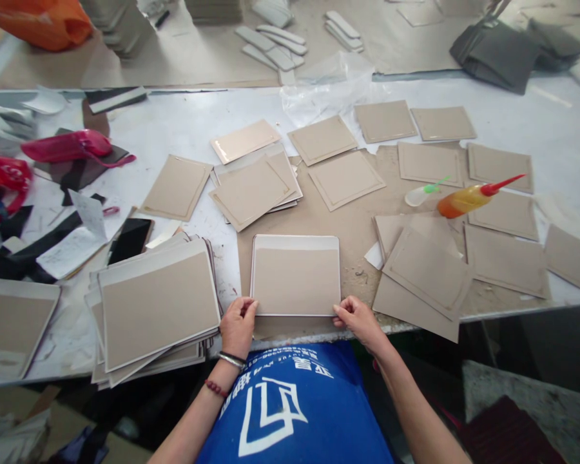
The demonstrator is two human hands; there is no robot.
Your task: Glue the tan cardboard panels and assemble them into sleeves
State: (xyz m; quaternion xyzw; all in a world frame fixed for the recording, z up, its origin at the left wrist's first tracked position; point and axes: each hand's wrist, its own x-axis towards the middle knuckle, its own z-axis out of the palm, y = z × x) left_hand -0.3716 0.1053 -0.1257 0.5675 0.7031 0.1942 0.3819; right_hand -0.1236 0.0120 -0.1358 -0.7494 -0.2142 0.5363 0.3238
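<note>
We are pinching the near edge of 1 beige card [296,278] with both grips, left hand [238,324] and right hand [360,319] clamped at its corners as it is lying flat on the table [183,122]. Left is sitting 1 card stack [155,309]; right, 1 orange glue bottle [471,198], contents hard to make out.

Bare brown sheet [338,222] lies open just beyond the centre panel [296,277]. Left: tall panel stack [157,309] blocks. Right: overlapping cards [425,277] and glue bottle [468,198] obstruct; far lane crowded with loose panels [254,187].
</note>
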